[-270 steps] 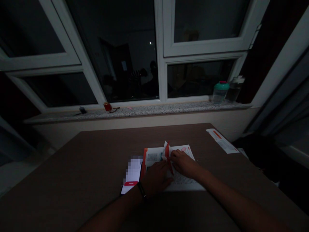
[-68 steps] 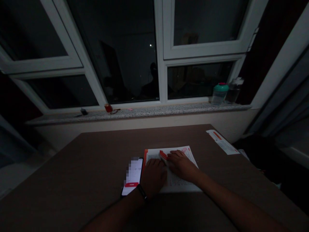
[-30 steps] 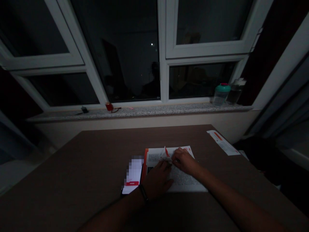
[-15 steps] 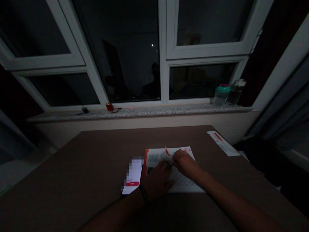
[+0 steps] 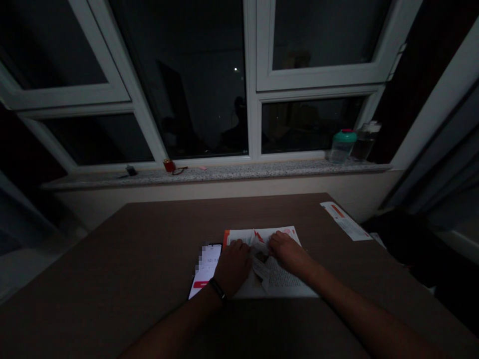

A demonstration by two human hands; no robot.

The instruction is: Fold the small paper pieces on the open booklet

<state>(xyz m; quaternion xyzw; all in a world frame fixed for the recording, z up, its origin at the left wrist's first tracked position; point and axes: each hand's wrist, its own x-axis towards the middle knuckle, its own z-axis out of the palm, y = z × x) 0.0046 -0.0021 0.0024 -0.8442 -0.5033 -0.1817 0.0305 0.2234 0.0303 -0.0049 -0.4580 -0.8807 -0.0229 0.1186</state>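
A folded piece of printed paper (image 5: 261,269), with red marks near its top, stands partly opened out over a printed booklet (image 5: 288,281). My left hand (image 5: 234,267), wearing a dark wristband, has its fingers curled at the left side of the folded paper. On the other side, my right hand (image 5: 286,251) pinches the paper's right edge; the fingertips are partly hidden. Just left of the booklet lies a lit phone (image 5: 206,264), partly covered by my left hand.
A loose paper strip (image 5: 346,222) lies at the right edge of the brown table (image 5: 157,254). Behind, the stone windowsill (image 5: 239,172) bears a green-lidded bottle (image 5: 342,145), a clear bottle (image 5: 364,142), a small red item (image 5: 168,165) and a small dark item (image 5: 130,170).
My left hand has shifted left and up, from over the middle of the paper to its left side. The folded paper now shows more spread between the hands. My right hand has barely moved.
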